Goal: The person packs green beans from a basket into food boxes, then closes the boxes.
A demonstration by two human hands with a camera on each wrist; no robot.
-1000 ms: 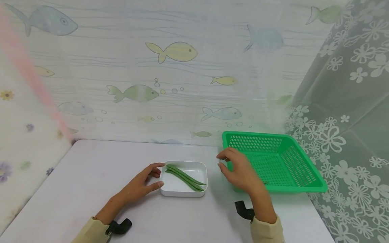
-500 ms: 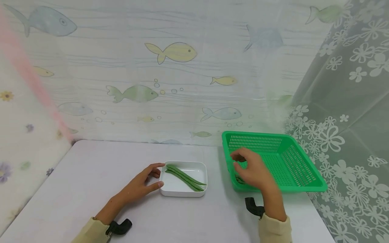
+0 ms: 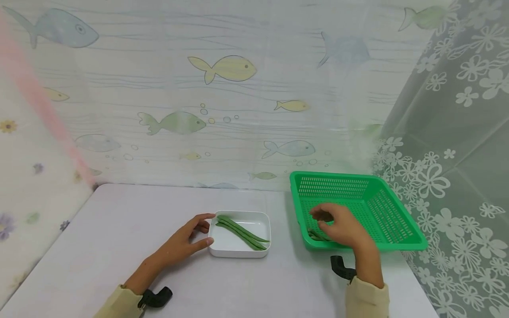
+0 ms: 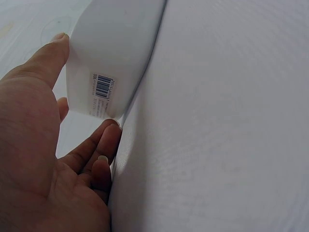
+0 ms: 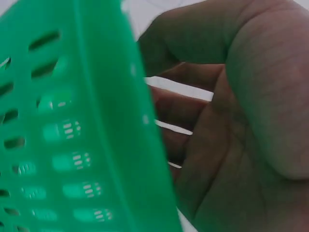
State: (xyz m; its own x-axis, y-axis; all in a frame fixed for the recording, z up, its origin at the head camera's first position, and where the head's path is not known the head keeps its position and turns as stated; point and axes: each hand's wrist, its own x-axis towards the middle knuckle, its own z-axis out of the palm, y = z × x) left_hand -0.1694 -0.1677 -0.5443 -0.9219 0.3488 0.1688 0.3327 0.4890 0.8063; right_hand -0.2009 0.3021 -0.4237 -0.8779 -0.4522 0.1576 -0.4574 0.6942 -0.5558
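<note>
Several long green beans (image 3: 241,232) lie side by side, slanting across a small white rectangular dish (image 3: 222,247). At the dish's left end, my left hand (image 3: 184,240) touches it with spread thumb and forefinger, the other fingers loosely bent. The left wrist view shows that hand (image 4: 43,154) against the white dish wall (image 4: 113,53), which carries a barcode sticker (image 4: 103,87). My right hand (image 3: 343,225) hovers over the front left part of a green plastic basket (image 3: 359,176), its fingers loosely curved with nothing seen between them. Beneath it, more green beans (image 3: 316,235) show, partly hidden by the hand.
A white table (image 3: 159,207) bears the dish in the middle and the basket at the right. Behind stands a curtain printed with fish (image 3: 234,68). Flowered lace cloth (image 3: 445,221) hangs at the right. The basket's perforated wall (image 5: 53,145) fills the right wrist view's left side.
My right hand has moved right, from beside the basket's left rim to over its inside, uncovering beans there. My left hand and the dish stay in place.
</note>
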